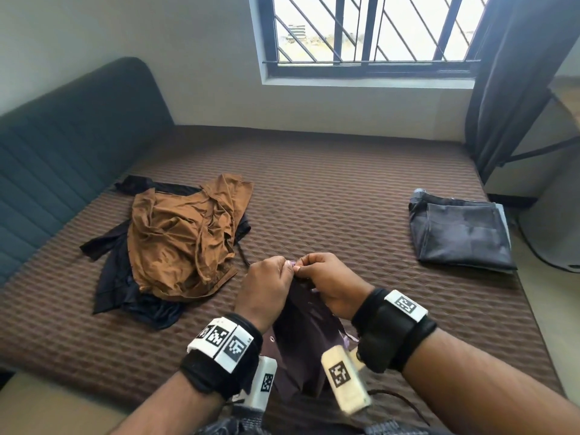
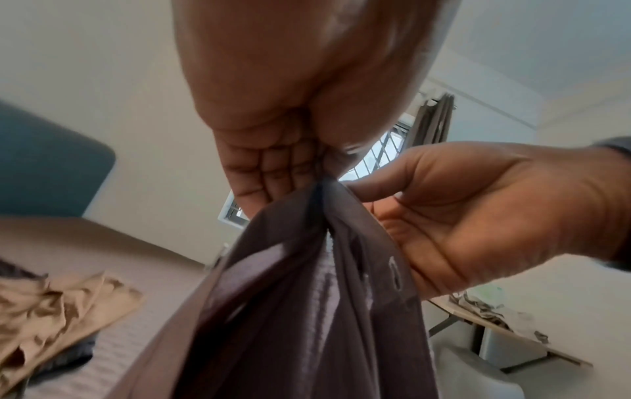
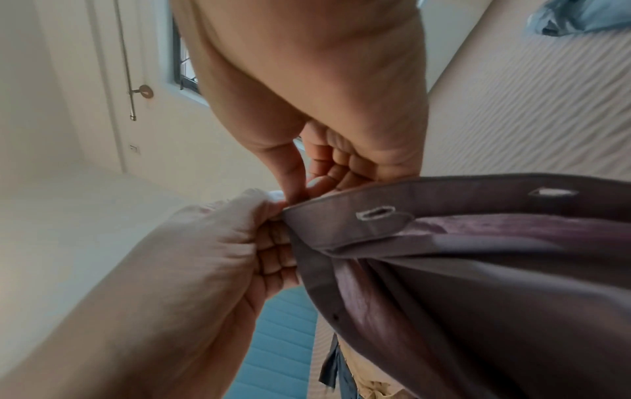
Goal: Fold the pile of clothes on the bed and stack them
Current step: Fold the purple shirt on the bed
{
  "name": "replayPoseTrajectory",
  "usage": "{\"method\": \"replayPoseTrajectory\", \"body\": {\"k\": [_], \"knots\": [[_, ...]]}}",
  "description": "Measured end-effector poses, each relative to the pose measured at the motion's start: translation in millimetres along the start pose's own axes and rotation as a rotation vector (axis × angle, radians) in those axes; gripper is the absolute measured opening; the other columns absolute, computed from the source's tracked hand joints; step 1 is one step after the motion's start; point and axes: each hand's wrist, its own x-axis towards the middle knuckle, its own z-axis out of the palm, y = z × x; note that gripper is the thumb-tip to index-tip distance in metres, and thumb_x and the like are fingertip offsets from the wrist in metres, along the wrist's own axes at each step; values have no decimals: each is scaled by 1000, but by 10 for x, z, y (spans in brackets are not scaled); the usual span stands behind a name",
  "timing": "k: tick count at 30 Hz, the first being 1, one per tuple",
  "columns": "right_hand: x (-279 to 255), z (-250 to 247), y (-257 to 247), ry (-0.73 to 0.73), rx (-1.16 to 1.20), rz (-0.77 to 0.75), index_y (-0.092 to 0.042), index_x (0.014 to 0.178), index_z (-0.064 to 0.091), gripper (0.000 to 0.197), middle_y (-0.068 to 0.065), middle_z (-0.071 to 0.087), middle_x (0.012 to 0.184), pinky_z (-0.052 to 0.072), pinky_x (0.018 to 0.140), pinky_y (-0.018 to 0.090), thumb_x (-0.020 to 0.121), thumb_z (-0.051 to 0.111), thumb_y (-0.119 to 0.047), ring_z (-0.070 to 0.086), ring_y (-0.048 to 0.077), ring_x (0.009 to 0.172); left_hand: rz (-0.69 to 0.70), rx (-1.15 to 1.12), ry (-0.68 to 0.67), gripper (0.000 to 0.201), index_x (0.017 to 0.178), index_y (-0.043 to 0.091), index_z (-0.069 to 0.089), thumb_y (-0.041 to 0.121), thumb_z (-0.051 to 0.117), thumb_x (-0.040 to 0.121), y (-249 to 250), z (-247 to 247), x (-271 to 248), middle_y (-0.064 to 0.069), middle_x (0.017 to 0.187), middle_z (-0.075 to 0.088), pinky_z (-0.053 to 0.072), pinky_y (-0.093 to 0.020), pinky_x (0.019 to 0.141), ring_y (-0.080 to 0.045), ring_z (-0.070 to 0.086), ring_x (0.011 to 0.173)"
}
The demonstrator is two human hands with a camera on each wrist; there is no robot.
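A dark purple shirt (image 1: pixel 306 337) with buttonholes hangs in front of me over the bed's near edge. My left hand (image 1: pixel 266 288) and right hand (image 1: pixel 326 282) meet at its top corner, both pinching the edge of the buttonhole placket (image 3: pixel 375 214). In the left wrist view my left fingers (image 2: pixel 273 167) curl over the fabric (image 2: pixel 307 310), with my right hand (image 2: pixel 478 213) beside it. A crumpled brown garment (image 1: pixel 185 237) lies on black clothes (image 1: pixel 116 271) at the left. A folded grey garment (image 1: pixel 459 233) sits at the right.
The brown quilted mattress (image 1: pixel 329 196) spreads ahead. A teal headboard (image 1: pixel 62 152) stands at the left, a barred window (image 1: pixel 370 29) and dark curtain (image 1: pixel 508 80) behind. The bed's right edge drops to the floor next to the folded garment.
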Motion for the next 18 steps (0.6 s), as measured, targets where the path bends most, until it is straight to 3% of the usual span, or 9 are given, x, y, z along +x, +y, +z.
{"method": "replayPoseTrajectory", "body": {"k": [2, 6, 8, 10, 12, 14, 15, 18], "knots": [[9, -6, 4, -30, 33, 31, -9, 75, 55, 23, 6, 55, 66, 44, 43, 18, 97, 54, -1, 52, 11, 55, -15, 80, -11, 29, 72, 19, 54, 27, 50, 100, 15, 4, -4, -12, 80, 68, 46, -40, 66, -34, 64, 80], [-21, -16, 37, -94, 112, 41, -9, 74, 53, 26, 4, 59, 66, 47, 46, 18, 99, 52, -2, 58, 7, 53, -53, 132, 12, 31, 71, 17, 50, 28, 51, 99, 31, 0, -6, -15, 81, 67, 44, -40, 66, -35, 63, 80], [-33, -55, 57, -117, 177, 22, -10, 75, 51, 26, 4, 57, 67, 45, 46, 17, 100, 50, -3, 56, 6, 50, -71, -35, -18, 37, 70, 10, 54, 36, 54, 97, -42, -15, 34, -12, 74, 65, 46, -42, 66, -29, 61, 74], [-22, -127, 50, -132, 143, 0, -12, 76, 50, 26, 3, 55, 68, 43, 45, 17, 100, 49, -3, 53, 7, 50, -114, -303, -165, 43, 75, 5, 59, 44, 59, 93, -127, -69, 41, -8, 68, 60, 45, -40, 63, -20, 55, 66], [19, -215, 51, -156, -96, -64, -14, 74, 52, 26, 0, 54, 67, 39, 47, 16, 98, 52, -2, 49, 4, 50, -119, -395, -393, 30, 77, 7, 58, 31, 71, 89, -220, -117, 11, 1, 67, 54, 42, -31, 61, -11, 49, 65], [34, -308, 75, -246, -514, -121, -18, 72, 55, 28, -4, 52, 66, 37, 51, 17, 97, 56, -5, 45, 0, 51, 15, -217, -487, 12, 74, 12, 61, 14, 71, 79, -318, -177, 10, 6, 67, 58, 45, -29, 64, -6, 52, 66], [29, -355, 96, -315, -684, -117, -21, 71, 56, 28, -7, 51, 66, 36, 54, 18, 98, 57, -11, 43, 0, 54, 89, -116, -458, 2, 73, 13, 64, 11, 65, 73, -368, -220, 39, 5, 70, 61, 48, -30, 67, -6, 56, 69], [-54, -583, 183, -442, -750, -74, -19, 66, 53, 34, -10, 45, 59, 31, 48, 19, 98, 60, -27, 37, 3, 51, 219, -2, -250, 22, 74, 15, 71, 7, 54, 63, -444, -394, 159, 4, 76, 65, 50, -26, 71, -9, 62, 75]]}}
